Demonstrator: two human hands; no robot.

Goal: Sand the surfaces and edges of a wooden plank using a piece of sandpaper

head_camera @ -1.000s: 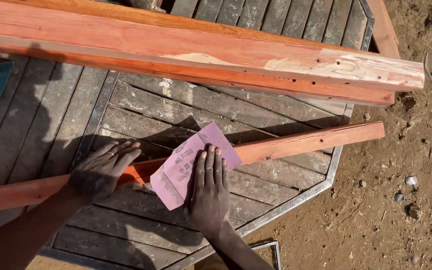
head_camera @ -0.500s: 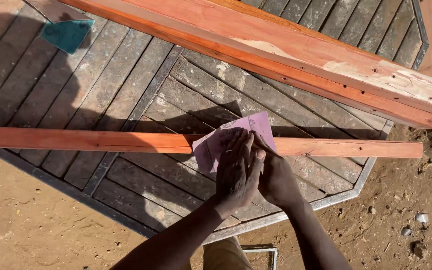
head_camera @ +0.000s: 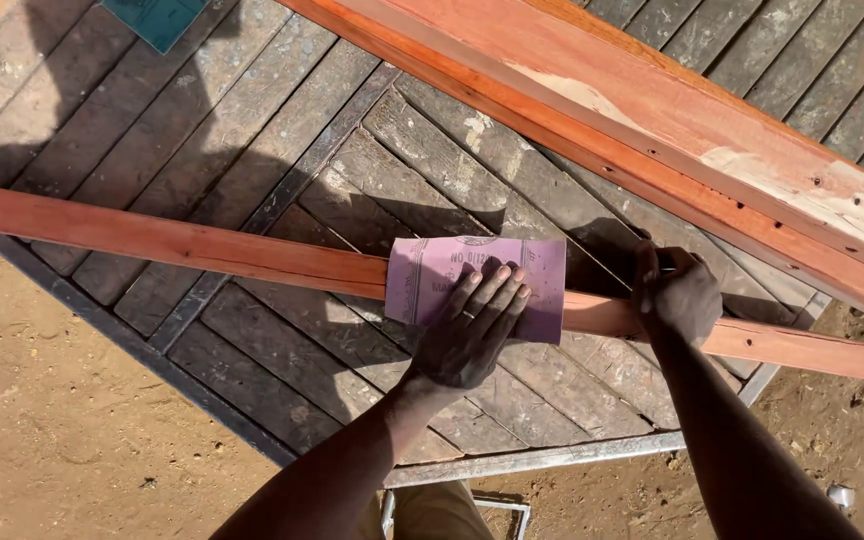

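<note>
Here, pink sandpaper sheet (head_camera: 492, 272) over reddish strip (head_camera: 172, 240).

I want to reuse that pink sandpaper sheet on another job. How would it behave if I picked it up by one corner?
The sandpaper would probably flop: it lies draped over the slat, following its top. It looks thin, so likely light and apt to blow away once the left hand lifts off. Its grit side probably grips the wood rather than sliding freely.

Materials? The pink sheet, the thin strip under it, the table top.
Pink sheet: looks like sandpaper, printed paper backing up. Thin strip: reddish wood, bare, grain showing. Table top: weathered grey wooden slats in what seems a metal frame.
</note>
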